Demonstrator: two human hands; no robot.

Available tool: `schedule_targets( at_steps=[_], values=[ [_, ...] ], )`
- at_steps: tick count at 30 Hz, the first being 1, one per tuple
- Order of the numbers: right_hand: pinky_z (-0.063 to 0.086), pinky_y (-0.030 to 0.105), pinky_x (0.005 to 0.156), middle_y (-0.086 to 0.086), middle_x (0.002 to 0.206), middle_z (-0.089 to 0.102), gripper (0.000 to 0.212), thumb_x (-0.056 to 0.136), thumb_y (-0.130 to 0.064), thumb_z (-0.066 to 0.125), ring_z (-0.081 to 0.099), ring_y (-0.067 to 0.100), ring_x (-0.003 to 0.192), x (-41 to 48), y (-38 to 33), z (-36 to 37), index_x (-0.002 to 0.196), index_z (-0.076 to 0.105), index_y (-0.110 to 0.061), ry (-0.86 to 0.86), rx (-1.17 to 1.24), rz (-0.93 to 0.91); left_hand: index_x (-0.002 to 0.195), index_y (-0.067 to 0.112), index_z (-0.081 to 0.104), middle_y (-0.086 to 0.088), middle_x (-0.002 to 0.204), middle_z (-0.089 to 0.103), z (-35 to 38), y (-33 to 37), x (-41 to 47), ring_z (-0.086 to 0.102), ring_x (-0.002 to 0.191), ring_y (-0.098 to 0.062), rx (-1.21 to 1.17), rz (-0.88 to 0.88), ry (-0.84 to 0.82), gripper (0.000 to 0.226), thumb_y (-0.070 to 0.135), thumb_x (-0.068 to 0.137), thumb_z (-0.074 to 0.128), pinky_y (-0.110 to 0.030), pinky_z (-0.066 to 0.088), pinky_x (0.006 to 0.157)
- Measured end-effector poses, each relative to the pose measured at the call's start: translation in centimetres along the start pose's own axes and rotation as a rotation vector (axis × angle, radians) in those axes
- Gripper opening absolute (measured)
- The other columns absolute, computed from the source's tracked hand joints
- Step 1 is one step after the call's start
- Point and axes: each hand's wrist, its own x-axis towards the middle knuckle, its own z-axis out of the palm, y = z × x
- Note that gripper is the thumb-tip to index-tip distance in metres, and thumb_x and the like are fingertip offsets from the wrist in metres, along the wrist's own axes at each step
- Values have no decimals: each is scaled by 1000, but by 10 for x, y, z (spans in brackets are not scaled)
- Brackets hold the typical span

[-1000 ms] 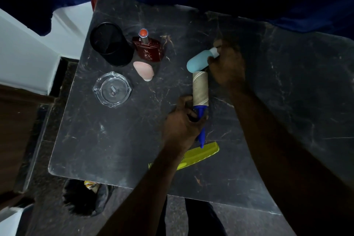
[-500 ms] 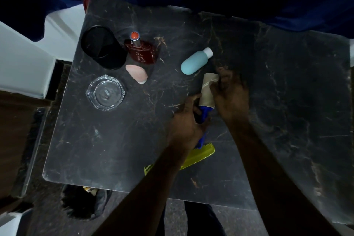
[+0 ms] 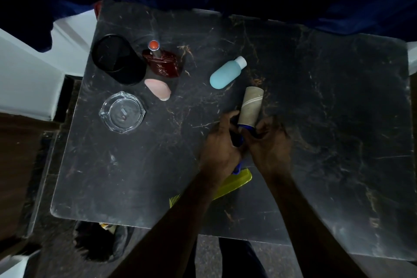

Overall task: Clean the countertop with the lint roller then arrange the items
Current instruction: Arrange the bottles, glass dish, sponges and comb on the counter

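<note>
Since the earlier frame, right hand (image 3: 269, 145) has dropped to the lint roller (image 3: 249, 107) base; left hand (image 3: 222, 146) is clamped on its handle, mid-countertop (image 3: 338, 119). Risk: the roll end striking the nearby teal bottle (image 3: 226, 72).

Pretty dim shot overall, everything is looking underexposed. The dark marble countertop (image 3: 316, 119) is soaking up most of the light, and only its pale veins and scratches are showing through. The top of the frame is sinking into near black with a bluish tint. The brightest patch is sitting at the upper left, where a white surface (image 3: 29, 70) is catching light. The glass ashtray (image 3: 121, 113) is picking up small glints on its rim. Both forearms are reading as dark shapes with little detail. The wide lens is bowing the counter edges, and the corners are going soft and grainy.
</note>
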Motion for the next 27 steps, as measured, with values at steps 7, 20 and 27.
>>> schedule_targets(
  at_steps=[7,20,27],
  values=[
    [45,28,57,-3,70,63,28,81,-33,80,61,16,65,-4,3,0,76,55,-20,-16,23,19,151,16,47,5,108,72,-16,-3,12,69,92,-8,-15,110,125,64,9,92,72,-27,60,85],
    [55,39,63,-9,63,59,29,84,-35,76,61,16,60,-8,4,4,72,57,-19,-16,-2,34,147,12,51,-9,138,65,-31,28,127,72,116,-25,-12,33,174,44,17,104,62,-46,65,89],
    [56,40,65,-6,68,64,22,85,-31,75,63,15,63,-9,3,3,76,59,-18,-14,32,-6,157,16,44,-3,133,65,-29,22,113,73,88,-17,-114,79,72,58,4,102,59,-22,59,54]
  ],
)
